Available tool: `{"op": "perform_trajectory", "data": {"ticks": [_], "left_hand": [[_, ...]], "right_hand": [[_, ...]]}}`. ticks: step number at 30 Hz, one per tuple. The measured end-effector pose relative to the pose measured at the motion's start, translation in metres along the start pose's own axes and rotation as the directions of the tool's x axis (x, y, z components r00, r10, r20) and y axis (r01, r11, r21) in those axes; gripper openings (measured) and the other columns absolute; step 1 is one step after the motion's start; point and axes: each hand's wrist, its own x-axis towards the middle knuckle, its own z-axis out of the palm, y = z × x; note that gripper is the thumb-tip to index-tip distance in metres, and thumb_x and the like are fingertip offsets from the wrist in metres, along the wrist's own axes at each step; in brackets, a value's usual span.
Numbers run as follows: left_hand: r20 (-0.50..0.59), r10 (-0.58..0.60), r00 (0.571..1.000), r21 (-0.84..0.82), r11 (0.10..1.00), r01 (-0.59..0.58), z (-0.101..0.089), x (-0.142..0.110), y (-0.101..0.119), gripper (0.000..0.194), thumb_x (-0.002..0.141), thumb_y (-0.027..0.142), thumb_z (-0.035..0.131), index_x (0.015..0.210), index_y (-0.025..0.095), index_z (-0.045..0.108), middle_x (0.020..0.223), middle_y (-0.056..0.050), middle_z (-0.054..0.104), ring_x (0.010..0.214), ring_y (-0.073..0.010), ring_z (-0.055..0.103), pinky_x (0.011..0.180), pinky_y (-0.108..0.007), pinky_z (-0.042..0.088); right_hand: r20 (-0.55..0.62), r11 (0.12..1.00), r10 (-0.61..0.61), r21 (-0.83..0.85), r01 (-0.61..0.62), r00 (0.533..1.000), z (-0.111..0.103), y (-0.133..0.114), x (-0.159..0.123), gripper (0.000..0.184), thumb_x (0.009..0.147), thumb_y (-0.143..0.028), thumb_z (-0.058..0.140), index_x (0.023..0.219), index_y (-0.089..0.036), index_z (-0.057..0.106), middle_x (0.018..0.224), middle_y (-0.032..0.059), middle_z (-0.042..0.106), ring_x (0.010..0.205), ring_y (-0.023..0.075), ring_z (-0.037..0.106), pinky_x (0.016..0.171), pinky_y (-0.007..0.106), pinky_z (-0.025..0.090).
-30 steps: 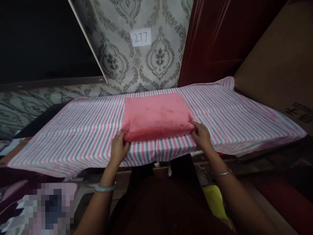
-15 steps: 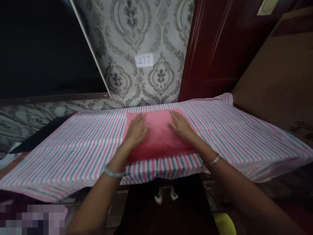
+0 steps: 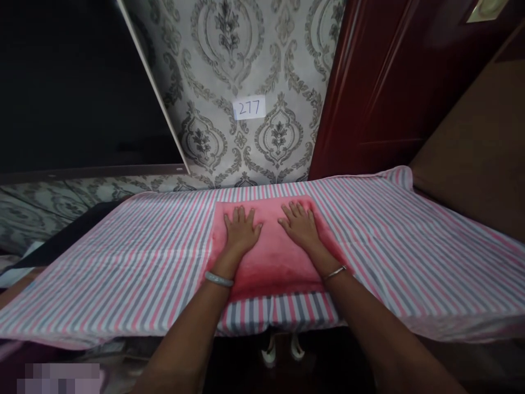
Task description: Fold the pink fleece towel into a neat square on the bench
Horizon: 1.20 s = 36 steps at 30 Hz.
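A pink-red folded cloth (image 3: 273, 257) lies as a rough rectangle in the middle of the striped sheet (image 3: 156, 262). My left hand (image 3: 241, 229) rests flat on its left part with the fingers spread. On the right part, my right hand (image 3: 301, 225) also lies flat, fingers spread and palm down. Both hands touch the cloth without gripping it. The cloth's near edge shows between my forearms, just short of the front edge of the sheet. I cannot make out what kind of item the cloth is.
A dark screen (image 3: 82, 93) stands at the back left. Behind the sheet is patterned wallpaper with a paper label (image 3: 249, 107) reading 277. A dark red door (image 3: 381, 82) and a brown cardboard box (image 3: 476, 148) stand at the right. A pair of white shoes (image 3: 283, 350) shows below.
Both hands have gone from raised and blurred to pressed flat with fingers spread on the pink cloth. The camera view has shifted slightly, so the sheet sits lower in the picture.
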Motion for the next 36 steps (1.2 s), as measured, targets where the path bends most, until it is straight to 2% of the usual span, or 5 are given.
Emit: {"op": "perform_trajectory", "data": {"ticks": [10,14,17,26,36], "left_hand": [[-0.009,0.006,1.000,-0.010,1.000,-0.006,-0.006,-0.002,0.000,0.063,0.102,0.049,0.036,0.158,0.022,0.037,0.167,-0.017,0.027,0.155,-0.0364,0.021,0.122,-0.066,0.010],[-0.020,0.013,1.000,-0.005,1.000,-0.013,-0.007,-0.002,0.001,0.062,0.102,0.048,0.036,0.158,0.021,0.037,0.166,-0.019,0.027,0.155,-0.0371,0.021,0.121,-0.067,0.009],[-0.031,0.015,0.999,-0.003,1.000,-0.015,-0.006,-0.003,0.001,0.062,0.102,0.048,0.036,0.158,0.021,0.038,0.166,-0.019,0.028,0.155,-0.0370,0.021,0.121,-0.067,0.009],[-0.016,0.016,1.000,-0.047,0.999,-0.016,-0.007,-0.004,0.000,0.063,0.101,0.054,0.036,0.157,0.024,0.039,0.167,-0.016,0.026,0.156,-0.0352,0.019,0.123,-0.064,0.010],[0.076,-0.040,0.996,-0.092,0.995,0.047,-0.037,0.012,0.004,0.061,0.100,0.048,0.037,0.153,0.018,0.042,0.159,-0.019,0.041,0.151,-0.0338,0.030,0.122,-0.060,0.022]], "right_hand": [[0.116,1.000,0.004,0.025,-0.007,0.993,-0.013,0.000,0.008,0.059,0.105,-0.047,0.038,0.158,-0.022,0.037,0.167,0.0115,0.027,0.154,0.0314,0.022,0.121,0.057,0.020],[0.258,1.000,-0.028,0.019,0.024,0.966,-0.046,-0.009,0.033,0.053,0.102,-0.043,0.046,0.149,-0.019,0.050,0.156,0.0174,0.046,0.142,0.0338,0.043,0.114,0.055,0.032],[0.151,0.997,-0.064,0.050,0.057,0.987,-0.056,-0.017,0.049,0.052,0.104,-0.044,0.039,0.150,-0.021,0.048,0.151,0.0153,0.053,0.138,0.0331,0.046,0.113,0.057,0.031],[-0.039,0.998,0.053,0.048,-0.051,0.998,0.008,0.008,0.043,0.049,0.104,-0.046,0.036,0.137,-0.018,0.060,0.142,0.0138,0.060,0.135,0.0333,0.044,0.114,0.055,0.026],[-0.051,0.999,0.023,0.041,-0.021,0.998,0.008,0.008,0.042,0.051,0.104,-0.044,0.033,0.139,-0.016,0.059,0.141,0.0144,0.060,0.134,0.0344,0.046,0.113,0.057,0.026]]}}
